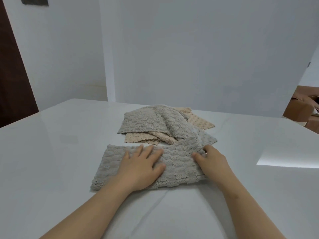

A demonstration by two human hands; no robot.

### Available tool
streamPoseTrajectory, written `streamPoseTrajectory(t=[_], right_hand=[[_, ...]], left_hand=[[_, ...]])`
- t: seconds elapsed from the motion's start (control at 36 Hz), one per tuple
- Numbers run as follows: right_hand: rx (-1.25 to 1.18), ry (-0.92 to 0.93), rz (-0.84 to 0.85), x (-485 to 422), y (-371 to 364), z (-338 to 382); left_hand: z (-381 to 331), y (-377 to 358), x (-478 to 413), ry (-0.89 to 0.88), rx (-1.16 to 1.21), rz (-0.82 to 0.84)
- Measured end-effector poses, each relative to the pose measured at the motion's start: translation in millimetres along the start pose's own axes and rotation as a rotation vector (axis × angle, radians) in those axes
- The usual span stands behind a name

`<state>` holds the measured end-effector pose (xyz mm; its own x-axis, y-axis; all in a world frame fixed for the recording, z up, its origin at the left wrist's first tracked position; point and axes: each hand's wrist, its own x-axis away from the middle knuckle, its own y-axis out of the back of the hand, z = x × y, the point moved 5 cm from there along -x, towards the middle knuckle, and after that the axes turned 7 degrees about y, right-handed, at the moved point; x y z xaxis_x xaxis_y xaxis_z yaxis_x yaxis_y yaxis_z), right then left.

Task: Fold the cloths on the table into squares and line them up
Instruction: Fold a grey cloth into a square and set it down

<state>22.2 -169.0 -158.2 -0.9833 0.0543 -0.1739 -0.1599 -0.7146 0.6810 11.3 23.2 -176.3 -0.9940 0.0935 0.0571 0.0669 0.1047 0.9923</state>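
A grey fluffy cloth [177,163] lies as a long strip across the white table [60,152] in front of me. My left hand [141,166] presses flat on its middle with fingers spread. My right hand [212,161] grips the strip's right end, fingers curled round the edge. Behind it sits a loose pile: another grey cloth [146,121] on top, a beige cloth [146,138] sticking out below it, and a beige dotted cloth [198,121] at the back right.
White walls stand close behind the table. A brown cardboard box [300,107] sits beyond the table's right edge. A dark door [12,75] is at the far left. Bright light patch on the table at right.
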Motion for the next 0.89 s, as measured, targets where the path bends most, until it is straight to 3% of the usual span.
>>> streamPoseTrajectory(t=[0.19, 0.31, 0.5, 0.58, 0.69, 0.78, 0.83, 0.89], right_hand=[[-0.226, -0.042, -0.005, -5, 1, -3], [-0.513, -0.145, 0.039, 2, -2, 2], [-0.799, -0.219, 0.119, 9, -6, 16], [-0.854, -0.204, 0.144, 8, -7, 24], [-0.855, -0.165, 0.161, 3, -12, 40], [-0.845, -0.124, 0.176, 0, -20, 56], [-0.831, -0.094, 0.196, -2, -29, 70], [-0.802, -0.076, 0.211, -3, -41, 83]], left_hand=[[-2, -9, -3, 0.014, -0.06, 0.046], [-2, -9, -3, 0.012, -0.049, 0.037], [3, 0, -3, -0.055, 0.088, 0.142], [17, 16, -3, -0.104, 0.127, 0.113], [43, 26, 2, -0.08, -0.021, -0.042], [63, 15, 6, -0.042, -0.025, -0.021], [73, 8, 8, -0.038, 0.12, -0.05], [84, 15, 14, 0.014, 0.507, -0.213]])
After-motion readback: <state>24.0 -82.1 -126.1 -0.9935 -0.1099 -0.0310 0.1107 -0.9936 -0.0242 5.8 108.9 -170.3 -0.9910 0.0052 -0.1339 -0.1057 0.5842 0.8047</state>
